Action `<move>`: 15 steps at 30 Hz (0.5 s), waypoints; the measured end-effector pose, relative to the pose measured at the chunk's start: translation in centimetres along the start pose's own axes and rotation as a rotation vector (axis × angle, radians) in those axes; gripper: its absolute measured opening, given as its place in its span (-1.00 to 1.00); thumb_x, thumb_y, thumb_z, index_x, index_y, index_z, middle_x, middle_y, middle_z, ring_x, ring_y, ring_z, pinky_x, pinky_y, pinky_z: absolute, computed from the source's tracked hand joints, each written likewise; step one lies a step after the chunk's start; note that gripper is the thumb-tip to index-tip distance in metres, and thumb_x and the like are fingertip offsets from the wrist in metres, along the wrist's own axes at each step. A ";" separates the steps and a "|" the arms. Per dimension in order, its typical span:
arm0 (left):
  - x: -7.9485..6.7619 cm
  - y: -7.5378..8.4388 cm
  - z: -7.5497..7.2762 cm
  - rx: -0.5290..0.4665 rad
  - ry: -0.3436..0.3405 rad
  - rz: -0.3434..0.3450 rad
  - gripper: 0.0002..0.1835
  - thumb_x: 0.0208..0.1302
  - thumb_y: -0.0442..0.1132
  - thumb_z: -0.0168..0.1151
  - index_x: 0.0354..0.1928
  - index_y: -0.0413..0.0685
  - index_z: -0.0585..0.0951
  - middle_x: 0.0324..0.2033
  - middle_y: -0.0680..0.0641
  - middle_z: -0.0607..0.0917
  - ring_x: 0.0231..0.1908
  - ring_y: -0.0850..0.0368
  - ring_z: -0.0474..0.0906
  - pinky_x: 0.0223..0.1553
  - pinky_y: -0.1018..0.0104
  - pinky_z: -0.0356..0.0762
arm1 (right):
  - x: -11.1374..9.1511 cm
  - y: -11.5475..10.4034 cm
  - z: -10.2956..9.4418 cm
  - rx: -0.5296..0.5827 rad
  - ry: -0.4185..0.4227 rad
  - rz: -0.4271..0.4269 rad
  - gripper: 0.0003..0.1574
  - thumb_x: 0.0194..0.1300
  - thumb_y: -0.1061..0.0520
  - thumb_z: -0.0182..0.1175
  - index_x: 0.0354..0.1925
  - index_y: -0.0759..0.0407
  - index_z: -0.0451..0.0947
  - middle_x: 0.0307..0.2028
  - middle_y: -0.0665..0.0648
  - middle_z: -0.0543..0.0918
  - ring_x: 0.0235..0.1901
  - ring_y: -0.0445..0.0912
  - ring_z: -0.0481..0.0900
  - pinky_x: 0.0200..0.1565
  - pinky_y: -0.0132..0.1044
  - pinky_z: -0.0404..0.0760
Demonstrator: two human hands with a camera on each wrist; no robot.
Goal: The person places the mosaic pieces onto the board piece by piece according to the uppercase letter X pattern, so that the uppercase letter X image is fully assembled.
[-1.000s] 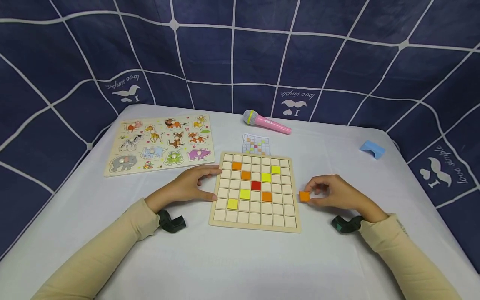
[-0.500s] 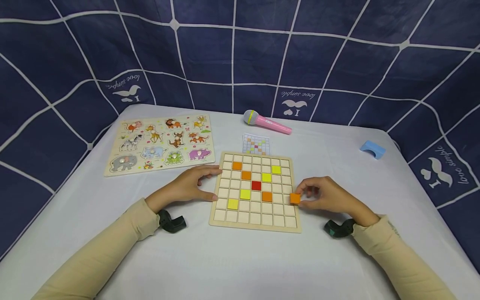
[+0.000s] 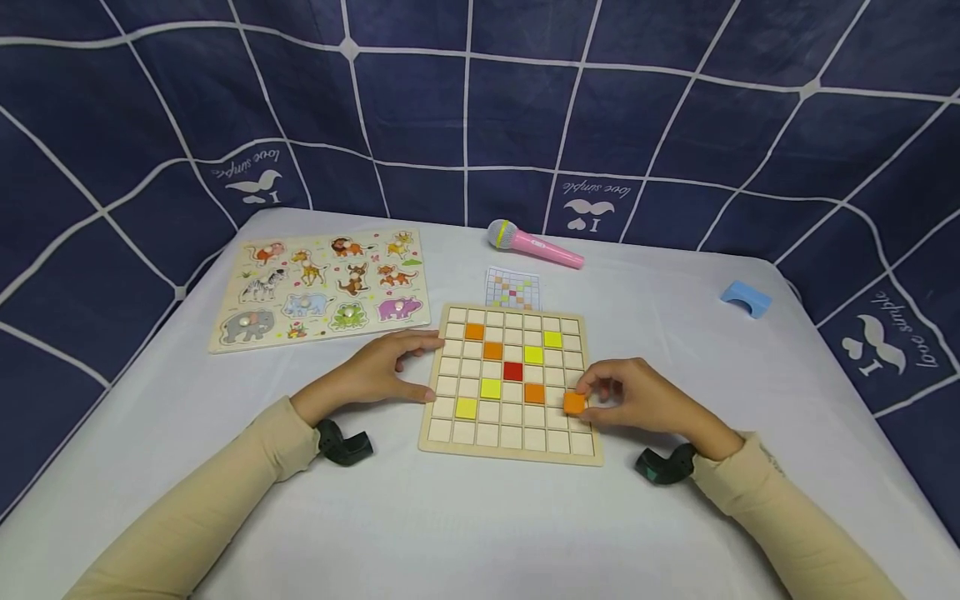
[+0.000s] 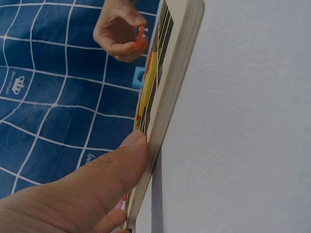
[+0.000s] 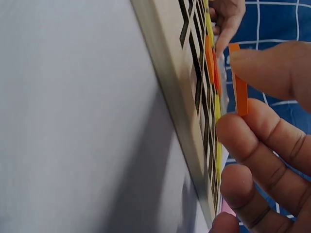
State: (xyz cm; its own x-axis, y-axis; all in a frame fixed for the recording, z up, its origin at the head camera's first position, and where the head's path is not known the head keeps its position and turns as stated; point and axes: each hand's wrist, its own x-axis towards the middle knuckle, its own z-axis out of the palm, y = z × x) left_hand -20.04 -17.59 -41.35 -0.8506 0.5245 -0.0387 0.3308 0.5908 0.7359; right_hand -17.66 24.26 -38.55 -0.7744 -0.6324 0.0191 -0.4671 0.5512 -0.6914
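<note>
A wooden grid board [image 3: 510, 455] lies on the table, with several orange and yellow tiles and one red tile [image 3: 513, 372] in its cells. My left hand [image 3: 375, 367] rests at the board's left edge; thumb [image 4: 133, 153] and fingertips touch the rim at separate spots. Between the thumb and fingers of my right hand [image 3: 637, 396] is an orange square tile [image 3: 574, 403]. In the right wrist view, that orange tile [image 5: 241, 90] stands edge-on, raised off the board. The other fingers of this hand are bent and hold nothing.
Beyond the board lies a printed pattern card [image 3: 512, 287], partly hidden by the board's far edge. A pink toy microphone [image 3: 536, 244] is farther back. An animal knob puzzle [image 3: 322, 287] lies at left, a blue arch block [image 3: 746, 298] at far right.
My right hand has moved left with the orange tile, from beside the board to over its right columns. My left hand and the board stay where they were.
</note>
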 end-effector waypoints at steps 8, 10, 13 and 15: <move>0.0 0.0 0.0 0.004 0.003 0.004 -0.09 0.16 -0.06 0.71 0.52 -0.16 0.53 0.59 -0.24 0.38 0.28 -0.10 0.53 0.02 0.14 0.52 | 0.3 -0.6 0.6 0.004 -0.028 0.009 -0.70 0.22 0.18 0.63 -0.11 0.18 0.77 -0.27 -0.08 0.72 -0.34 -0.14 0.52 -0.29 -0.31 0.49; 0.0 0.0 0.0 0.004 0.004 0.001 -0.09 0.16 -0.06 0.71 0.52 -0.16 0.53 0.59 -0.23 0.38 0.29 -0.10 0.53 0.04 0.14 0.53 | 0.3 -0.7 0.8 0.005 -0.038 0.013 -0.70 0.23 0.19 0.62 -0.11 0.18 0.76 -0.28 -0.08 0.70 -0.34 -0.16 0.51 -0.30 -0.33 0.49; 0.0 0.0 0.0 0.002 0.006 -0.003 -0.09 0.16 -0.07 0.71 0.52 -0.17 0.53 0.59 -0.22 0.38 0.30 -0.10 0.52 0.05 0.13 0.53 | 0.4 -0.9 1.0 0.003 -0.053 0.016 -0.72 0.23 0.20 0.62 -0.12 0.18 0.76 -0.30 -0.09 0.67 -0.34 -0.18 0.50 -0.31 -0.34 0.50; 0.0 0.0 0.0 0.003 0.006 -0.005 -0.09 0.16 -0.07 0.71 0.52 -0.17 0.53 0.59 -0.22 0.38 0.30 -0.10 0.52 0.06 0.13 0.53 | 0.5 -1.0 1.1 -0.001 -0.060 0.015 -0.72 0.23 0.21 0.61 -0.12 0.18 0.75 -0.29 -0.10 0.67 -0.34 -0.19 0.50 -0.31 -0.34 0.51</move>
State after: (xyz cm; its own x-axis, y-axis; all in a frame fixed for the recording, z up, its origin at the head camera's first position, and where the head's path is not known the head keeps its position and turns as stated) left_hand -20.04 -17.56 -41.34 -0.8545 0.5180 -0.0386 0.3275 0.5950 0.7340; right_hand -17.13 22.78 -38.70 -0.7545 -0.6554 -0.0350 -0.4560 0.5617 -0.6903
